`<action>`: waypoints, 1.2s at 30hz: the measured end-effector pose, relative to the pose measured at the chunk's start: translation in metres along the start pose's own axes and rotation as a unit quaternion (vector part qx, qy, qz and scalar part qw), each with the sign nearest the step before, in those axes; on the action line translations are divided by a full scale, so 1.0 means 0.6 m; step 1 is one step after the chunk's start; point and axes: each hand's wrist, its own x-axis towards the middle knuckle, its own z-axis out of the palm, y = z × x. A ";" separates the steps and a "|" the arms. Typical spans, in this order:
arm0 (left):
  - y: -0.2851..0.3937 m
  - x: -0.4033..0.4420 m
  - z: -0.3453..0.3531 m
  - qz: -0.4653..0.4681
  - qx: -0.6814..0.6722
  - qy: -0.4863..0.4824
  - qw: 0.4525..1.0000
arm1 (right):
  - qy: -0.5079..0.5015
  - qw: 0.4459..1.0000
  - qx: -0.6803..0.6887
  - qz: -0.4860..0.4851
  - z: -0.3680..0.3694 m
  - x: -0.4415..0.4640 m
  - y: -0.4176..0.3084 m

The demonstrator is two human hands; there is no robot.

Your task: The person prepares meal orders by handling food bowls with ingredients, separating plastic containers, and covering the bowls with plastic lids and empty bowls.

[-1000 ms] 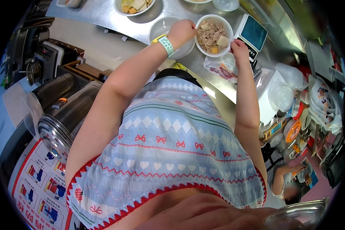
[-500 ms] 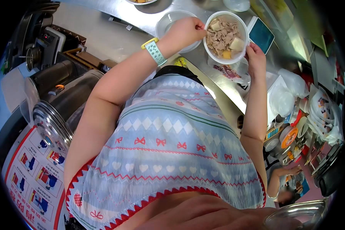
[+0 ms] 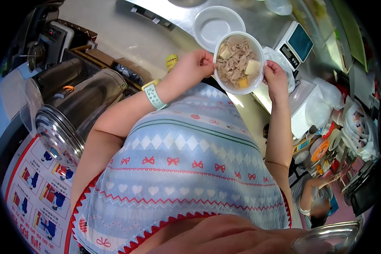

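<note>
Between my two hands is a round white plastic bowl (image 3: 261, 53) of sliced cooked meat (image 3: 237, 59), with pale chunks and an orange piece among it. My left hand (image 3: 197, 65) pinches the bowl's left rim between thumb and fingers. A pale green watch strap shows on that wrist. On the opposite side, my right hand (image 3: 276, 78) grips the rim with its thumb and fingers closed. The bowl is held up in front of my apron (image 3: 186, 156), over the edge of the metal counter. Just beyond it stands a second round translucent bowl (image 3: 211, 27), its bottom visible.
A kitchen scale (image 3: 294, 46) stands on the metal counter (image 3: 258, 19) at the right, beside a clear plastic bag (image 3: 283, 59). Large metal canisters (image 3: 99, 97) are on my left. Another person (image 3: 315, 194) is at lower right, near a cluttered shelf.
Both hands have brought the filled bowl lower and closer to my body, slightly left. More of the second bowl and the scale now shows.
</note>
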 end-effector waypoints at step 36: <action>-0.027 0.044 -0.048 -0.049 -0.143 -0.022 0.988 | -0.005 0.996 -0.083 -0.019 0.037 0.039 -0.057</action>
